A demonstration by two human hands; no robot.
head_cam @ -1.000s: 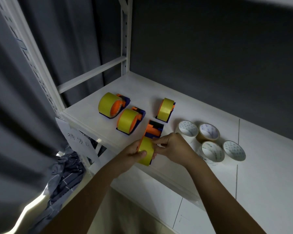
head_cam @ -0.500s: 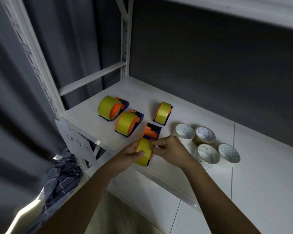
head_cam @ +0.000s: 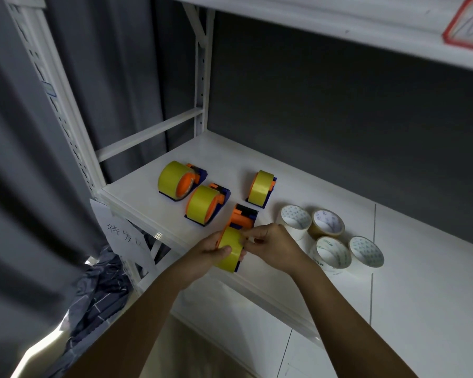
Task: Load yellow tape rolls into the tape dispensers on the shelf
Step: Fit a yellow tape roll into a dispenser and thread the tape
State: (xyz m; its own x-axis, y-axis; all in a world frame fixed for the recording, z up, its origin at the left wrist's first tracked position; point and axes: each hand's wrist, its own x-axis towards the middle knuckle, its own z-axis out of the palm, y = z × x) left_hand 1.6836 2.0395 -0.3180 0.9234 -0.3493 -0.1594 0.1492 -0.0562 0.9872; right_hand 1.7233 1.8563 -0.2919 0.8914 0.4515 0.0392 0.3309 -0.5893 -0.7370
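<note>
Presently the yellow tape roll (head_cam: 229, 251) sits in a dispenser (head_cam: 243, 219) at the shelf's (head_cam: 298, 175) front edge. The left hand (head_cam: 206, 251) curls round the roll, apparently steadying it; right hand (head_cam: 271, 242) fingers pinch its edge, likely freeing the tape end. Three loaded dispensers (head_cam: 202, 204) stand behind; four white rolls (head_cam: 331, 241) lie rightward. Dark wall (head_cam: 339, 105) behind.

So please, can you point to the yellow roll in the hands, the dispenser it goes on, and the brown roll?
Yellow roll (head_cam: 228, 250): head view, on its outer yellow band.
Dispenser (head_cam: 243, 217): head view, on its orange part behind the hands.
Brown roll (head_cam: 316, 232): head view, on its outer brown wall.
</note>
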